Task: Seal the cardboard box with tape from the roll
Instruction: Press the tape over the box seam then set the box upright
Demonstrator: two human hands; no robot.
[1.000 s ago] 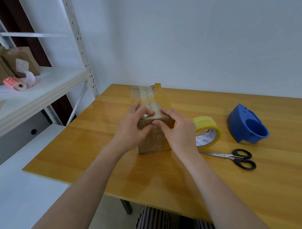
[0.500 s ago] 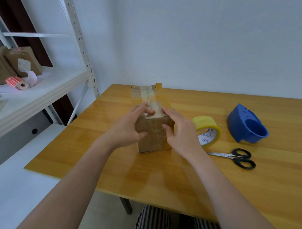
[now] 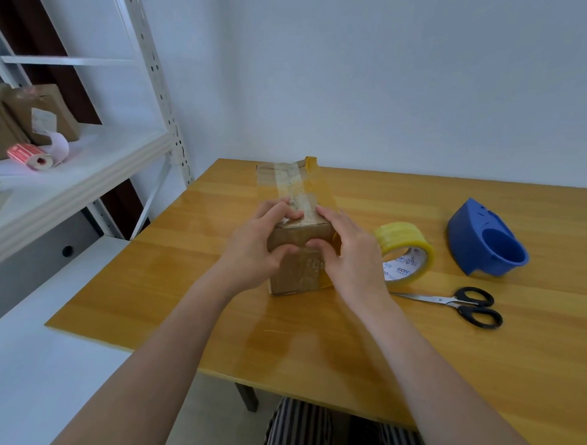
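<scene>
Between both hands' fingers (image 3: 287,211), the cardboard box (image 3: 297,255), its near end clasped, tape roll (image 3: 405,253) just beside.

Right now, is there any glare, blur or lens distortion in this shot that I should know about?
Head view: soft, even light with faint shadows; a glossy sheen on the table in front of the cardboard box; wide-angle bending tilts the shelf upright; both hands look sharp, with no obvious motion blur.
</scene>
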